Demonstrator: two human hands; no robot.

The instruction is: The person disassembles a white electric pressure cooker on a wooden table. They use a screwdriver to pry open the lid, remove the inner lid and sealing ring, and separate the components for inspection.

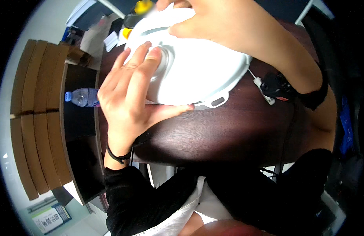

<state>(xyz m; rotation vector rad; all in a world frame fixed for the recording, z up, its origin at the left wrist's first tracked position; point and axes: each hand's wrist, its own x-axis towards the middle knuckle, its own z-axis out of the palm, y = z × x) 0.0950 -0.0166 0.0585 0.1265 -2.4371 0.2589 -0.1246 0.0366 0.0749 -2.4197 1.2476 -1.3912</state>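
A smooth white plastic shell (201, 65), rounded in outline, is held over the dark table. It has a round raised knob near its left side and a small slotted tab on the near edge; I cannot tell exactly what it is. My left hand (127, 90) grips its left side, with the fingers on top around the knob and the thumb along the near edge. From the right, my right hand (213, 23) reaches across the far side. Its thumb presses on the top surface, and its other fingers are partly cut off at the upper edge of the view.
The dark wood-grain table (229, 129) spans the middle. On its right lie a black device (278, 86) and a white plug-like piece with a cable (264, 92). A water bottle (83, 97) and brown cartons (40, 86) are at left. Yellow-and-black items (140, 10) sit behind the shell.
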